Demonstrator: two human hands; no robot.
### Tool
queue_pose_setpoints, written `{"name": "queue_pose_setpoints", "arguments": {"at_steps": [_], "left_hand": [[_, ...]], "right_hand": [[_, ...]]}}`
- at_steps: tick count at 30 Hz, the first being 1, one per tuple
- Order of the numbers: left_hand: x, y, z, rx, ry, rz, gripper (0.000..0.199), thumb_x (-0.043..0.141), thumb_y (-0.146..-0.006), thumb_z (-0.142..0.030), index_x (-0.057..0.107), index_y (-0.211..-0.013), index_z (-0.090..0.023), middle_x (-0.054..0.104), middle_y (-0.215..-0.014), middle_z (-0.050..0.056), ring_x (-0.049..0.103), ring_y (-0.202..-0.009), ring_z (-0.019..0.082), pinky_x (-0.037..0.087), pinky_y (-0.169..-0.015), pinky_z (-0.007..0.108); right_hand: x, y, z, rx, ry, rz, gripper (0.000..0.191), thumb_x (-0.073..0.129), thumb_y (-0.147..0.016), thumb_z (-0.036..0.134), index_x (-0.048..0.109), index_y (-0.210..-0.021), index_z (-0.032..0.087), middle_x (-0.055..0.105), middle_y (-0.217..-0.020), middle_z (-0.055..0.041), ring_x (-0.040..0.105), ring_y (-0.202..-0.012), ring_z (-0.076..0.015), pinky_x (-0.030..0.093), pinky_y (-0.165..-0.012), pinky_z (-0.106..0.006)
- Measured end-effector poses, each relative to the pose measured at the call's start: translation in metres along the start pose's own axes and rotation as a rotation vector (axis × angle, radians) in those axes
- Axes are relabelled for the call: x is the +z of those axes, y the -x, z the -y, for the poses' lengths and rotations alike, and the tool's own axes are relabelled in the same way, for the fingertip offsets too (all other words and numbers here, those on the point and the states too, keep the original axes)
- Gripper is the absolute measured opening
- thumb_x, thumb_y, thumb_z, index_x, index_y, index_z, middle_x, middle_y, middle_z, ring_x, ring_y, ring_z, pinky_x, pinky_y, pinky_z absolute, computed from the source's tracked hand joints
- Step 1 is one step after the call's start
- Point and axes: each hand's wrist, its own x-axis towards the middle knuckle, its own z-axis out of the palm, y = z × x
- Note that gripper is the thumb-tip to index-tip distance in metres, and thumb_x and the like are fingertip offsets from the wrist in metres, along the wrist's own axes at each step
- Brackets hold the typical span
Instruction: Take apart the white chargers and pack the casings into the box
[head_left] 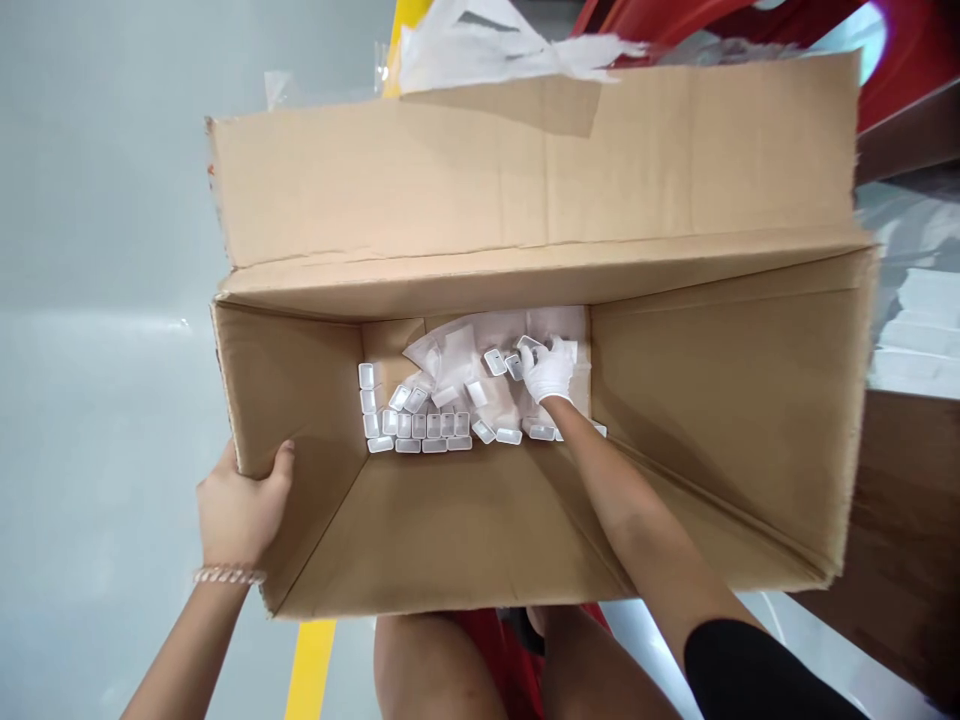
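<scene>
A deep, open cardboard box (450, 530) stands in front of me. My left hand (241, 505) is bare and closed over its left edge, thumb on the inside wall. My right hand (549, 370), in a white glove, reaches down to the bottom, its fingers closed on a small white rectangular plastic case (529, 344). Right beside those fingers another small case (514, 367) stands open end up. Several more cases (433, 426) form rows at the bottom's left and front. Some lie loose on a crumpled translucent plastic bag (495, 330).
The box's far flap (525, 170) is folded outward, with torn white plastic (495, 45) on its edge. Red objects (911, 80) stand beyond at the upper right. White stacked pieces (919, 330) and a brown surface (900, 520) are at the right. Yellow floor tape (309, 670) runs beneath the box.
</scene>
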Motion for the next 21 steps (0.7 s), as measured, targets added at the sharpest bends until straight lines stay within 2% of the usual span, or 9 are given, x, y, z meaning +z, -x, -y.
{"name": "queue_pose_setpoints", "arguments": {"at_steps": [4, 7, 10, 12, 15, 19, 21], "left_hand": [[0.002, -0.001, 0.001, 0.014, -0.043, -0.006, 0.032, 0.056, -0.077, -0.048, 0.059, -0.091, -0.020, 0.070, -0.087, 0.013, 0.067, -0.089, 0.037, 0.053, -0.073, 0.042], [0.002, -0.002, 0.003, 0.024, -0.045, -0.021, 0.032, 0.054, -0.077, -0.050, 0.058, -0.089, -0.020, 0.070, -0.086, 0.012, 0.067, -0.090, 0.037, 0.054, -0.074, 0.043], [0.003, -0.003, 0.002, 0.012, -0.017, -0.018, 0.033, 0.054, -0.075, -0.051, 0.058, -0.089, -0.022, 0.070, -0.088, 0.012, 0.067, -0.093, 0.037, 0.054, -0.078, 0.044], [0.003, -0.002, 0.002, 0.004, -0.006, -0.019, 0.033, 0.054, -0.074, -0.052, 0.057, -0.089, -0.022, 0.070, -0.089, 0.012, 0.067, -0.094, 0.038, 0.054, -0.080, 0.045], [0.003, -0.001, 0.001, -0.007, 0.002, -0.019, 0.033, 0.054, -0.073, -0.052, 0.057, -0.089, -0.023, 0.070, -0.090, 0.012, 0.067, -0.094, 0.037, 0.054, -0.079, 0.045], [0.003, -0.001, 0.003, -0.008, 0.005, -0.018, 0.033, 0.054, -0.073, -0.052, 0.057, -0.088, -0.022, 0.071, -0.090, 0.012, 0.067, -0.093, 0.037, 0.055, -0.078, 0.045], [0.003, -0.002, 0.003, -0.004, 0.003, -0.023, 0.033, 0.054, -0.073, -0.051, 0.057, -0.088, -0.022, 0.071, -0.090, 0.013, 0.067, -0.093, 0.038, 0.054, -0.078, 0.046]], "right_hand": [[-0.004, -0.005, -0.017, 0.130, -0.020, -0.028, 0.036, 0.056, -0.095, 0.041, 0.058, -0.120, 0.015, 0.055, -0.128, -0.0104, 0.055, -0.116, -0.0237, 0.047, -0.098, -0.047], [-0.009, -0.017, -0.030, 0.235, -0.030, 0.030, 0.035, 0.057, -0.095, 0.039, 0.057, -0.120, 0.015, 0.060, -0.117, -0.0091, 0.061, -0.100, -0.0192, 0.054, -0.087, -0.039], [-0.014, -0.026, -0.036, 0.264, -0.034, 0.107, 0.032, 0.056, -0.096, 0.038, 0.059, -0.116, 0.014, 0.062, -0.109, -0.0077, 0.063, -0.091, -0.0161, 0.056, -0.079, -0.034], [-0.018, -0.029, -0.035, 0.228, -0.036, 0.141, 0.031, 0.055, -0.096, 0.039, 0.059, -0.116, 0.015, 0.062, -0.109, -0.0078, 0.062, -0.090, -0.0156, 0.056, -0.079, -0.033], [-0.025, -0.025, -0.027, 0.096, -0.043, 0.182, 0.033, 0.052, -0.097, 0.042, 0.059, -0.115, 0.015, 0.062, -0.109, -0.0076, 0.062, -0.093, -0.0165, 0.054, -0.083, -0.036], [-0.031, -0.011, -0.009, -0.111, -0.023, 0.252, 0.043, 0.053, -0.093, 0.055, 0.062, -0.106, 0.015, 0.062, -0.108, -0.0082, 0.059, -0.100, -0.0197, 0.049, -0.091, -0.041], [-0.030, -0.005, -0.002, -0.159, 0.002, 0.268, 0.049, 0.055, -0.089, 0.060, 0.062, -0.108, 0.015, 0.059, -0.115, -0.0095, 0.056, -0.106, -0.0224, 0.047, -0.093, -0.044]]}}
